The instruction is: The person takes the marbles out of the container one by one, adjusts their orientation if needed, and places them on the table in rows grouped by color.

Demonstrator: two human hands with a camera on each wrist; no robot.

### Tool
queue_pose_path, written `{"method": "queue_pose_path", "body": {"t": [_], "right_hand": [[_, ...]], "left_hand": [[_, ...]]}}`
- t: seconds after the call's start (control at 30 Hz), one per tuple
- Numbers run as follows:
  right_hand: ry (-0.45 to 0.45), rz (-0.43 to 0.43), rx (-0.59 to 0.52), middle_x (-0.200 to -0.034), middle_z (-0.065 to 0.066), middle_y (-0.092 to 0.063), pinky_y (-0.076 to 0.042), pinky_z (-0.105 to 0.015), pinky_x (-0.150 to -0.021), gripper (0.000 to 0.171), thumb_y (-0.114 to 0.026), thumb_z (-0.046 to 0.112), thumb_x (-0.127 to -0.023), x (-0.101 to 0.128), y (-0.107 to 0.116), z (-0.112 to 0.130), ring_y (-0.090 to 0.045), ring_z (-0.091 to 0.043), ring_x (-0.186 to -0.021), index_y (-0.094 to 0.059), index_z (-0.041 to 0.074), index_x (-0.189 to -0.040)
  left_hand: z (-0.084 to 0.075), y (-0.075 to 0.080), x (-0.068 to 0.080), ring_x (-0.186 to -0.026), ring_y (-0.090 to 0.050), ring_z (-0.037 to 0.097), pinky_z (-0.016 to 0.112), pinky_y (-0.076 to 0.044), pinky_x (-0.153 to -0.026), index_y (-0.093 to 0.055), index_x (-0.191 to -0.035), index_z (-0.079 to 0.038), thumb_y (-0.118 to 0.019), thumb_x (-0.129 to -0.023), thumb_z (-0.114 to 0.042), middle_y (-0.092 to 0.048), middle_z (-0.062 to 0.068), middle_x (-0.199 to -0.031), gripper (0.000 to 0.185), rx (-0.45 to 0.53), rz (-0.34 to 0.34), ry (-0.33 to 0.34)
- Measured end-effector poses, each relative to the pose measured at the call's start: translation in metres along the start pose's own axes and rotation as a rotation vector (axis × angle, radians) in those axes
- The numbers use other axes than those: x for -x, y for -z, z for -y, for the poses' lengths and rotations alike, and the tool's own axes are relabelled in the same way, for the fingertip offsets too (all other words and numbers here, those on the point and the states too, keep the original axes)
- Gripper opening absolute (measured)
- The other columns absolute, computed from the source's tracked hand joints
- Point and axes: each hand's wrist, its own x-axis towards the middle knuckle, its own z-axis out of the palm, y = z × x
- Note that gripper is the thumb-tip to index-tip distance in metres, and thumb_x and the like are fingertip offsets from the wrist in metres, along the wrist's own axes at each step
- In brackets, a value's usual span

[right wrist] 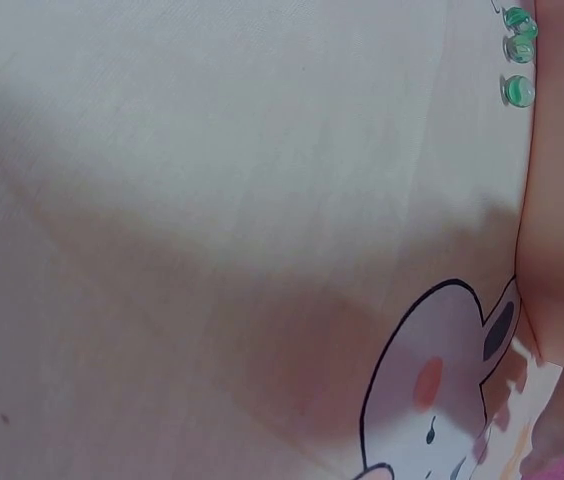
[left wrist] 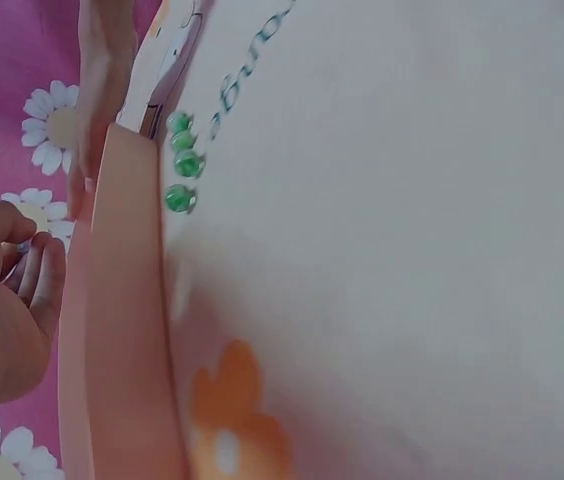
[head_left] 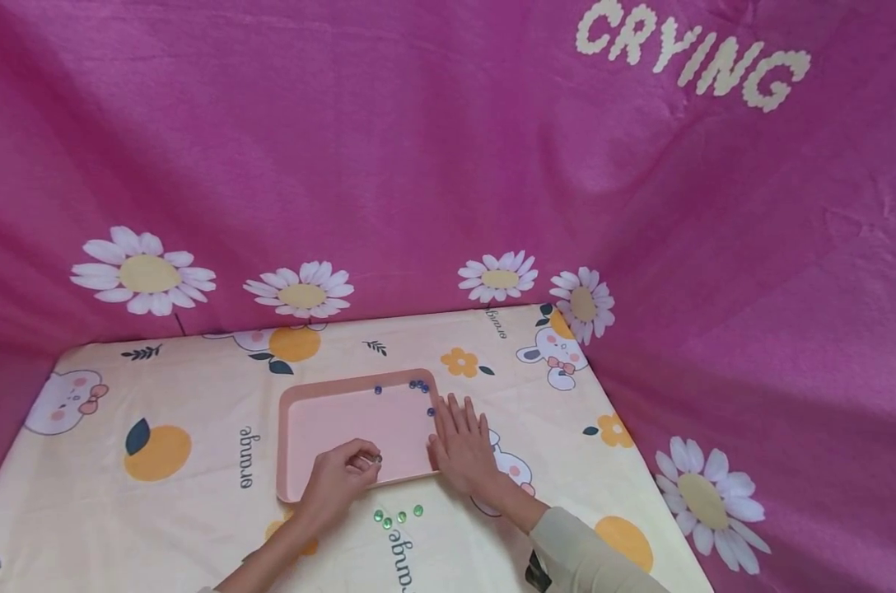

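My left hand (head_left: 340,479) is over the near side of a pink tray (head_left: 284,445), pinching a small dark marble (head_left: 378,459) between thumb and fingers. In the left wrist view that hand (left wrist: 7,310) shows beside the tray wall (left wrist: 127,300), the marble mostly hidden by the fingertips. Fingers extended, my right hand (head_left: 464,445) rests along the tray's right rim. Inside the tray, several dark blue marbles (head_left: 425,388) lie at the far right corner and along the far and right walls. Several green marbles (head_left: 401,517) sit on the cloth just in front of the tray.
A cream cloth with printed oranges (head_left: 159,453), flowers and rabbits covers the table. Magenta fabric (head_left: 418,165) with daisies hangs behind and to the right. A dark object (head_left: 537,571) shows beneath the right sleeve (head_left: 581,548).
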Motion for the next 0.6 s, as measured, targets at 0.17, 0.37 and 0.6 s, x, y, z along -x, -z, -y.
{"method": "queue_pose_path", "body": {"t": [0.17, 0.37, 0.6], "right_hand": [[-0.003, 0.005, 0.012, -0.165, -0.015, -0.014, -0.013, -0.062, -0.115, 0.065, -0.035, 0.04, -0.106, -0.001, 0.0, 0.001, -0.008, -0.041, -0.149, -0.013, 0.013, -0.161], [-0.012, 0.017, 0.006, -0.165, -0.014, -0.012, -0.011, -0.062, -0.116, 0.065, -0.033, 0.041, -0.106, -0.002, 0.0, 0.001, -0.006, -0.04, -0.15, -0.011, 0.015, -0.161], [-0.008, 0.016, 0.004, -0.165, -0.014, -0.014, -0.012, -0.062, -0.115, 0.064, -0.034, 0.04, -0.106, -0.001, -0.001, 0.002, -0.007, -0.04, -0.149, -0.013, 0.014, -0.161]], "left_hand": [[0.009, 0.005, 0.022, -0.074, -0.06, 0.015, 0.022, -0.051, -0.065, -0.072, -0.1, -0.007, -0.071, -0.086, 0.002, -0.066, -0.004, -0.081, 0.017, 0.01, 0.026, 0.048], [0.016, 0.008, 0.04, -0.076, -0.059, 0.012, 0.023, -0.051, -0.068, -0.072, -0.1, -0.011, -0.071, -0.086, 0.0, -0.065, -0.008, -0.082, 0.017, -0.1, 0.028, 0.082], [0.024, 0.007, 0.051, -0.076, -0.056, 0.01, 0.024, -0.051, -0.068, -0.073, -0.102, -0.012, -0.071, -0.087, -0.002, -0.064, -0.009, -0.085, 0.018, -0.205, 0.047, 0.051]]}}
